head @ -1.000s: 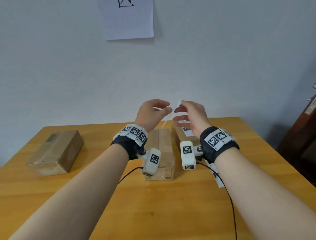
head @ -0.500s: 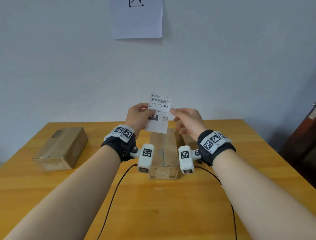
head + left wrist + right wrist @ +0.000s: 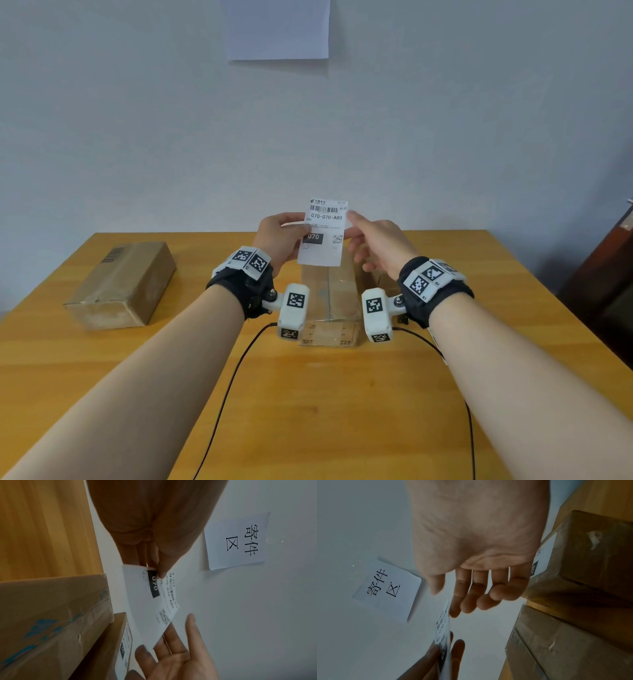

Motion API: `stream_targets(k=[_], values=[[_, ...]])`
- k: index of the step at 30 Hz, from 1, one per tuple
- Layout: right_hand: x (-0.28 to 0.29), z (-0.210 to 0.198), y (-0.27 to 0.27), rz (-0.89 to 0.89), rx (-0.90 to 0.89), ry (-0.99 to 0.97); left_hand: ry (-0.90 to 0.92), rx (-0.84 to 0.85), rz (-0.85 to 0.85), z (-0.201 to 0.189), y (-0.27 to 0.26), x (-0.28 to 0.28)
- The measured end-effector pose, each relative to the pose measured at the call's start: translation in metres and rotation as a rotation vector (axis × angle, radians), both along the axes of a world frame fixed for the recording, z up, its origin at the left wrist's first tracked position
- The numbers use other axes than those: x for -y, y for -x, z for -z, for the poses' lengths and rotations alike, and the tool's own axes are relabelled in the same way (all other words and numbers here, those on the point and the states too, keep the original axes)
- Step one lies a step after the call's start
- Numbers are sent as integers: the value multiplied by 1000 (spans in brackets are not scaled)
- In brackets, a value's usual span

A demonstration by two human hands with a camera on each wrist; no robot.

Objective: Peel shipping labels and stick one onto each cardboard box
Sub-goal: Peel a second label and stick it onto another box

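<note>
A pale grey-white wall (image 3: 445, 120) rises behind a honey-coloured wooden table (image 3: 342, 411), and a white paper sheet printed with black characters (image 3: 238, 539) is stuck to the wall. On the table a brown taped cardboard box (image 3: 120, 284) lies well to the left; a long unlabelled cardboard box (image 3: 329, 298) lies in the middle, just beside a labelled cardboard box (image 3: 109, 646) on its right. Both forearms reach forward above the middle box. The left hand (image 3: 281, 240) pinches the left edge of a white shipping label printed 070-070-A80 (image 3: 323, 233), held upright in the air. The right hand (image 3: 380, 243) has loose, spread fingers at the label's right edge; whether they touch it I cannot tell.
</note>
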State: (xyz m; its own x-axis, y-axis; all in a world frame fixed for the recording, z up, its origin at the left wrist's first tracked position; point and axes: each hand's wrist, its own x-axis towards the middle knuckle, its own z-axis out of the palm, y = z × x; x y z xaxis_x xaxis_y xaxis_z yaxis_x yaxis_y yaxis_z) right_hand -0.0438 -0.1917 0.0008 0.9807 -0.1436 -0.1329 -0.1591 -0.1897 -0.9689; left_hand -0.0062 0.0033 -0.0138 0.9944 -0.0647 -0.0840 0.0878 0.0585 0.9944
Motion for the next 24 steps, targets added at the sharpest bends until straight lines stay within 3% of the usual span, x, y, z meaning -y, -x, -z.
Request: stream_targets(k=[4,13,24], values=[[3,4,-1,-10,69,108,-22,-33,16,4,-1,0],[6,22,-8,-9,-60,198,-163,-103,115,17,2,-3],[7,45,-11,-23,-182,463,-518,-102,62,37,-1,-4]])
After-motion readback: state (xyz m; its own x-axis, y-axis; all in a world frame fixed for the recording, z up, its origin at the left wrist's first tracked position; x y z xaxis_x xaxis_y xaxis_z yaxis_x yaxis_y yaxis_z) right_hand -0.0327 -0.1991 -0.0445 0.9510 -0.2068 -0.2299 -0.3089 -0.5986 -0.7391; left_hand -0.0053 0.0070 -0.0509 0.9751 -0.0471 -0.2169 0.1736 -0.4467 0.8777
